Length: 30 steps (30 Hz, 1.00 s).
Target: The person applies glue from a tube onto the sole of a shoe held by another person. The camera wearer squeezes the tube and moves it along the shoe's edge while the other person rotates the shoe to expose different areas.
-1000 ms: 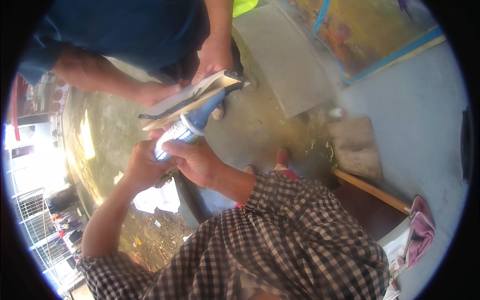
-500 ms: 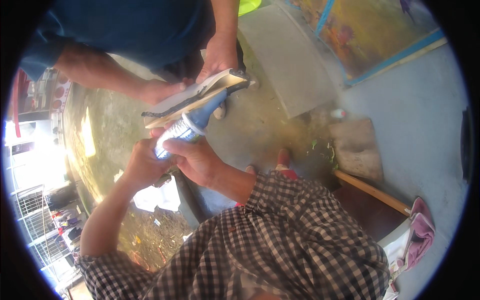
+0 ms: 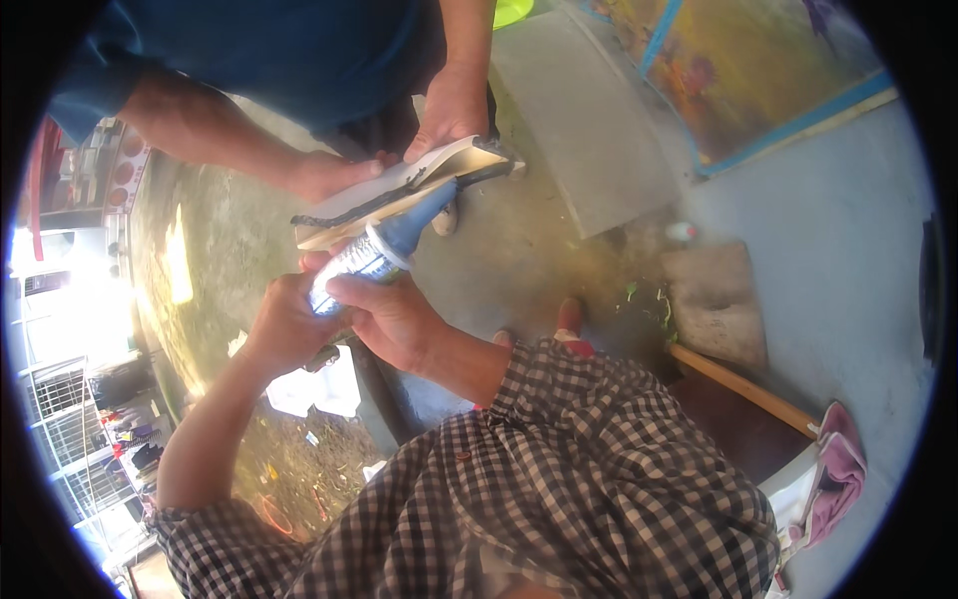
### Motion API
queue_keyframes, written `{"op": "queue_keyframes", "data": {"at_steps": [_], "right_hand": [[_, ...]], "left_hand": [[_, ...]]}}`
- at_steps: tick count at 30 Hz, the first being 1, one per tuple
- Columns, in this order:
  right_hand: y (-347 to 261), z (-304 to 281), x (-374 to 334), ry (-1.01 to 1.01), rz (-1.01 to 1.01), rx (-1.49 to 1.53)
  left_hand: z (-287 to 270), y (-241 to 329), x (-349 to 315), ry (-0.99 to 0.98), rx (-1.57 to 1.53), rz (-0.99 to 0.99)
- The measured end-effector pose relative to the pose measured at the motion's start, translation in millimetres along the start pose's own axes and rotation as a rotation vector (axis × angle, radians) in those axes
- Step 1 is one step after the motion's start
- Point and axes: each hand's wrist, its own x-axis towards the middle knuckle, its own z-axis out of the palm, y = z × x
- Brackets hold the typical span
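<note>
Both my hands are closed round a shiny white-and-blue squeeze tube [image 3: 354,268] with a white collar and a blue tapered nozzle. My left hand [image 3: 284,314] wraps the lower end, its fingers partly hidden. My right hand [image 3: 394,317] grips the body from the right, thumb laid across it. The nozzle points up and right, its tip by the edge of a pale, bent panel [image 3: 384,190]. Black paste-like strips run along the panel's edges. A person opposite holds that panel, one hand [image 3: 334,175] on its left part and the other hand [image 3: 454,110] near its right end.
A grey flat board [image 3: 589,150] lies on the concrete floor beyond. At the far right leans a blue-edged painted panel [image 3: 758,85]. A wooden strip [image 3: 743,389] and a pink cloth [image 3: 838,469] are on my right. A white bag-like object [image 3: 314,387] sits below my hands.
The panel in the other person's hands has shifted slightly right relative to my tube. My hands keep the same grip, and the nozzle still points at the panel.
</note>
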Motion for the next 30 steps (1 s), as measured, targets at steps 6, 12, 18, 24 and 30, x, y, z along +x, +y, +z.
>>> {"op": "queue_keyframes", "data": {"at_steps": [6, 12, 18, 24, 30], "right_hand": [[5, -4, 2, -0.027, -0.004, -0.005], [9, -4, 3, -0.037, -0.001, 0.003], [12, 2, 0, 0.004, 0.011, -0.003], [19, -2, 0, -0.025, 0.032, 0.014], [22, 3, 1, 0.008, 0.029, 0.011]], "left_hand": [[0, -4, 0, -0.001, -0.032, -0.019], [-2, -5, -3, -0.018, -0.04, -0.007], [-3, -17, -6, -0.042, -0.042, -0.004], [-5, -15, -12, -0.03, -0.056, -0.04], [-6, -23, -15, -0.028, -0.069, 0.008]]}}
